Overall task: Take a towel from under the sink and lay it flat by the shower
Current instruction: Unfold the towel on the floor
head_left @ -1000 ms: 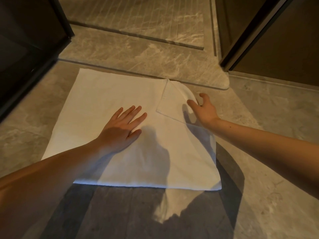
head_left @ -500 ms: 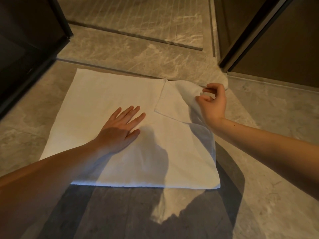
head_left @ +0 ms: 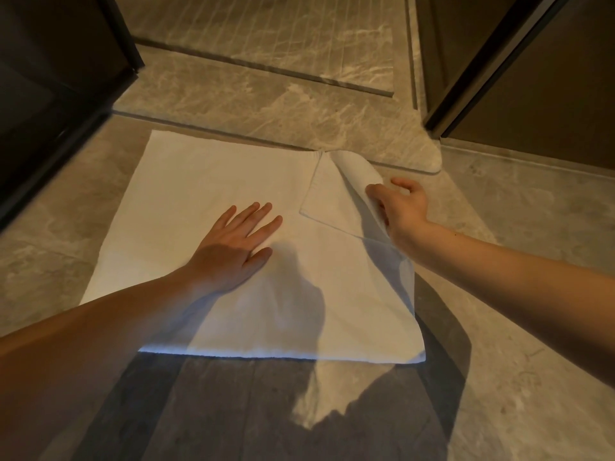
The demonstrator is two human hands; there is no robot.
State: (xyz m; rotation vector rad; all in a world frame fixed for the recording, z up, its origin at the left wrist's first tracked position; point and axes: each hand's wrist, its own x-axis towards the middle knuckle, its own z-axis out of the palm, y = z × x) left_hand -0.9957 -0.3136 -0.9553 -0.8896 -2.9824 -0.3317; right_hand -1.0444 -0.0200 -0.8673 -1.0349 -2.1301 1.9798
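A white towel (head_left: 206,201) lies spread on the grey marble floor, just in front of the raised shower threshold (head_left: 266,104). Its far right corner (head_left: 336,191) is folded back over the towel. My left hand (head_left: 233,247) presses flat on the middle of the towel, fingers spread. My right hand (head_left: 401,207) pinches the curled edge of that folded corner between thumb and fingers, slightly lifted off the floor.
A dark glass panel with black frame (head_left: 50,94) stands at the left. A dark door and its frame (head_left: 499,68) stand at the right. The ribbed shower floor (head_left: 283,34) lies beyond the threshold. My shadow (head_left: 266,410) falls on the near floor.
My right hand went from resting open on the folded corner to pinching its edge, lifted it, and has now come slightly lower and nearer. My left hand stays flat on the towel.
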